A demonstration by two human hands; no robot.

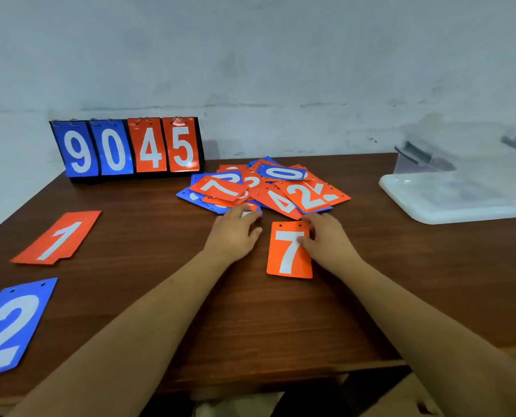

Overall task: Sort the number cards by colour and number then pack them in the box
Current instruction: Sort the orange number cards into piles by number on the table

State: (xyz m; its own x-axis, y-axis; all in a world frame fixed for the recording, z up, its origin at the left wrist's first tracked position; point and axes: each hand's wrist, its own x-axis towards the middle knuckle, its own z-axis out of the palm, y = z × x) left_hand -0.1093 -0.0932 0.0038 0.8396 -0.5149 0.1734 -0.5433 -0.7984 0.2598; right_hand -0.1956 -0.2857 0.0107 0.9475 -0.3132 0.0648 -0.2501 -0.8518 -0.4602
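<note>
Watching through the head camera, I start at the front left corner of the dark wood-grain table (148, 296). A blue 2 card (9, 323) lies flat there, a glossy rectangle with a white numeral and two punched holes along its top edge. Behind it, along the left edge, lies the orange 1 card (58, 237), equally slick, with a small notch in its lower edge.

At the back left corner stands a black flip scoreboard (127, 149). Four cards hang from its wire rings: blue 9, blue 0, orange 4 and orange 5.

Near the middle of the back edge sits the card pile (265, 188), a loose heap of overlapping blue and orange rectangles lying at all angles. I can read an orange 7, a blue 0, an orange 4 and an orange 2 among them.

The left hand (235, 233) lies palm down at the pile's near edge. Its fingers are nearly straight with the tips resting on the nearest cards, and it grips nothing.

Just right of it an orange 7 card (289, 251) lies flat near the table's middle, upright to my view. The right hand (326, 239) holds it at its right edge, thumb pressed on the numeral and fingers curled at the upper corner.

At the right edge, well apart from the pile, is the box (425, 155) — translucent, frosted plastic with rounded corners. A shallow lid (449, 197) of the same plastic lies flat in front of it. Both are blurred, and I cannot tell what, if anything, is inside.
</note>
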